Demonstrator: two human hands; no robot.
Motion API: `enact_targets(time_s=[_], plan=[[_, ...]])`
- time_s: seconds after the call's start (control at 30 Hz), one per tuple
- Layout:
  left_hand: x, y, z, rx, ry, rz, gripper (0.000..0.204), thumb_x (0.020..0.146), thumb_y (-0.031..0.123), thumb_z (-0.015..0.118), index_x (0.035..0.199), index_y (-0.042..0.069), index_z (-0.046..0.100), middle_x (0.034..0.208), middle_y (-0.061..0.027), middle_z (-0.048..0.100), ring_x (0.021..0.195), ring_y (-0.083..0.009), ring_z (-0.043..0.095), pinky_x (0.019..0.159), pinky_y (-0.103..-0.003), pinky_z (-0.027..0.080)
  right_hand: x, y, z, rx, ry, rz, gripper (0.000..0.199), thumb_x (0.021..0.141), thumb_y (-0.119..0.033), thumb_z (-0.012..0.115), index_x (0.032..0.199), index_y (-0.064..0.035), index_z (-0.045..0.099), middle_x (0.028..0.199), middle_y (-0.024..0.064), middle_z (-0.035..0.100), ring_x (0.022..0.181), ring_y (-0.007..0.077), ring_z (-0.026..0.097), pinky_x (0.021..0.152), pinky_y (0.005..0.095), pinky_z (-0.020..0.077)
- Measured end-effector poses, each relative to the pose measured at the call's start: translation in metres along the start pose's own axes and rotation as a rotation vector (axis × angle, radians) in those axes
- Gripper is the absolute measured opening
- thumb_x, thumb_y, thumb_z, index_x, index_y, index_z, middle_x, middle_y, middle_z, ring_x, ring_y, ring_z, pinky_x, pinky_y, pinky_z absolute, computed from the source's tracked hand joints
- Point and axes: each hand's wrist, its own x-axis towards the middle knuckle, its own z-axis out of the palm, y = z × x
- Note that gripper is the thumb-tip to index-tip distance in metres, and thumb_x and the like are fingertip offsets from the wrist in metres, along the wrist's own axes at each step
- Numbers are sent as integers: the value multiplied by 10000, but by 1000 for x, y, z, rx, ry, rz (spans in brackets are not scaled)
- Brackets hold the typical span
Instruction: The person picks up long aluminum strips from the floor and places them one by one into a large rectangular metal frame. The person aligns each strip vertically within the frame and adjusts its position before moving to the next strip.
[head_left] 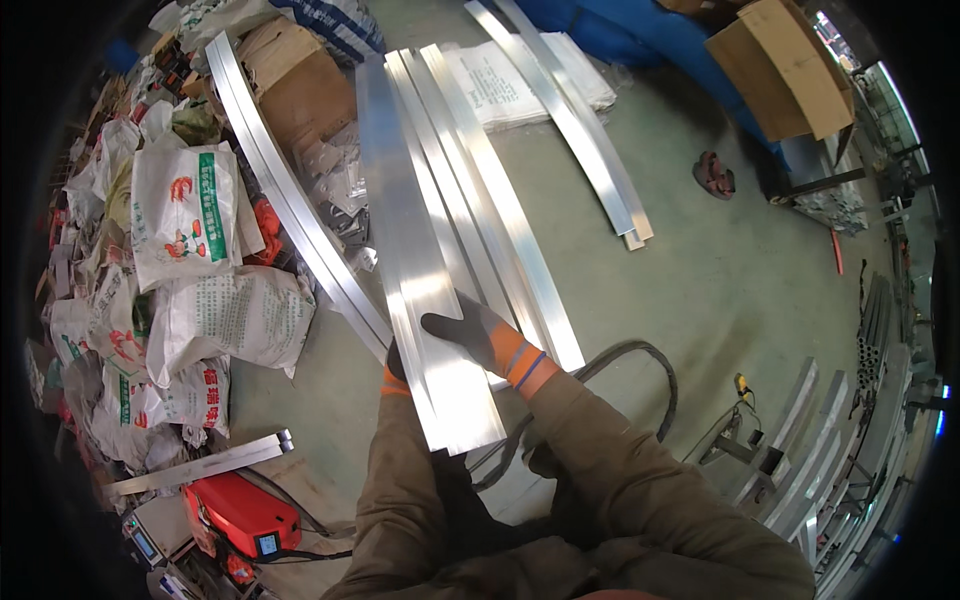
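Note:
A wide silvery aluminium profile (412,255) runs lengthwise in front of me, its near end above my lap. My right hand (478,335), in a grey and orange glove, grips its right edge with the thumb across the top. At the opposite edge is my gloved left hand (395,375), closed against the profile; most of its fingers are hidden underneath. Just right of the held piece, several narrower aluminium profiles (497,215) lie side by side. Another long profile (290,200) slants along the left, its near end close to my left hand.
Printed white sacks (185,215) pile up at the left. A red machine (240,515) with a small display stands at lower left. Beyond, more profiles (575,125) rest across a white stack (490,85). A black hose (655,365) loops right of me; metal bars (800,430) stand at the right.

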Motion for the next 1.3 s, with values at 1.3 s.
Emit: enact_targets(time_s=[1.3], plan=[[-222, -80, 448, 1242, -276, 84, 504, 1070, 295, 721, 1421, -51, 613, 1255, -122, 723, 1111, -190, 680, 969, -345, 562, -423, -249, 181, -881, 873, -631, 421, 1074, -132, 645, 1487, -58, 608, 1347, 245, 681, 1134, 392, 708, 978, 440, 582]])
